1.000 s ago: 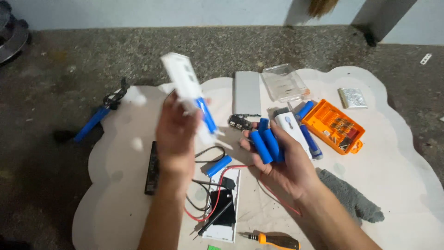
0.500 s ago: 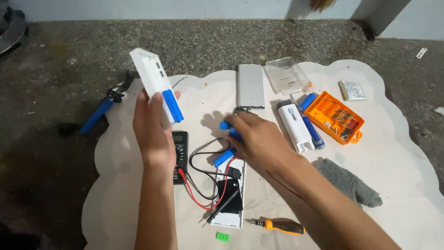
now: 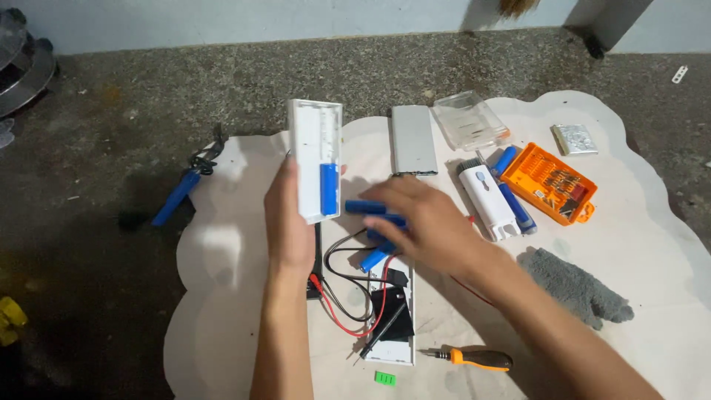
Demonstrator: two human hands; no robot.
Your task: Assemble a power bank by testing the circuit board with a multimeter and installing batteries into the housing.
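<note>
White battery case (image 3: 317,159) is gripped upright by the left hand (image 3: 289,222); blue cells (image 3: 374,209), lying crosswise just beside it, are covered by the right hand (image 3: 426,226), fingers loosely curled.

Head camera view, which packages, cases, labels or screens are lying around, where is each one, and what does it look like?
Orange case: right side of the mat, flat rectangle holding rows of small bits.
Clear plastic lid: top centre-right, transparent, rectangular.
Foil packet: far right, small silver square.
Green label: bottom centre on the mat, tiny bright green rectangle.
White case: upright in the left hand, long and open, one blue cell inside.
No lit screen shows.
</note>
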